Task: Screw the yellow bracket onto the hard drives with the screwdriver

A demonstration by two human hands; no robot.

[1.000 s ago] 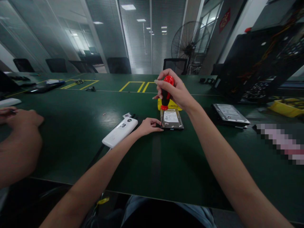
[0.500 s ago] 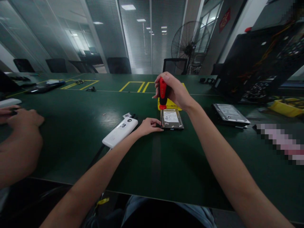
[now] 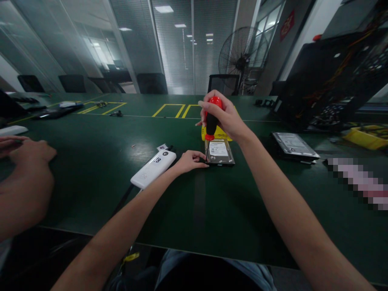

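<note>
A hard drive (image 3: 220, 151) with a white label lies flat on the green table (image 3: 169, 218). My right hand (image 3: 222, 113) is wrapped round the handle of a red and black screwdriver (image 3: 211, 123) above the drive. Its shaft slants down to the drive's near left corner. At that same corner my left hand (image 3: 191, 161) pinches with thumb and fingers; whether it grips the drive's edge or something small and dark there is too small to tell. Behind the drive sits a yellow object (image 3: 223, 134), partly hidden by my right hand.
A white power bank (image 3: 154, 169) lies beside my left forearm. More drives (image 3: 294, 146) are stacked on the right, near a yellow tray (image 3: 366, 137) and a dark computer case (image 3: 315, 81). At the far left are another person's hands (image 3: 32, 151).
The screwdriver's handle has tilted to the right and turned in my right hand, whose fingers have shifted round it. My left hand and the drive have stayed in place.
</note>
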